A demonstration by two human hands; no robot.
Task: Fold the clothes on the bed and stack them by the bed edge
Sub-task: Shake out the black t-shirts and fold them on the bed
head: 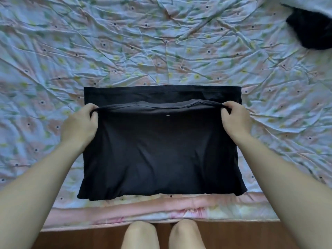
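Knees point(163, 234) show at the bottom of the view, just short of the bed edge point(143, 209), which serves as the landmark. Just beyond that edge lies a black T-shirt point(158, 150), its long axis running left to right, parallel to the edge, its near fold almost touching the pink border.

On the left, the left hand point(80, 123) pinches the garment's far upper corner, fingers curled and clamped on the cloth. Across the middle, the held layer stretches taut between both hands, lifted slightly over a flat strip of the same shirt lying farther from the edge. On the right, the right hand point(235, 121) grips the matching corner, fingers likewise curled tight on the fabric. Both hands sit about equally far from the edge, so neither is nearer. I judge the coming fold turns on bringing this held edge squarely onto the far strip or back toward the near fold.

Farthest from the edge, at the right, a dark garment point(310, 29) is cut off by the frame; its kind is unclear. The fingertips are buried in cloth.
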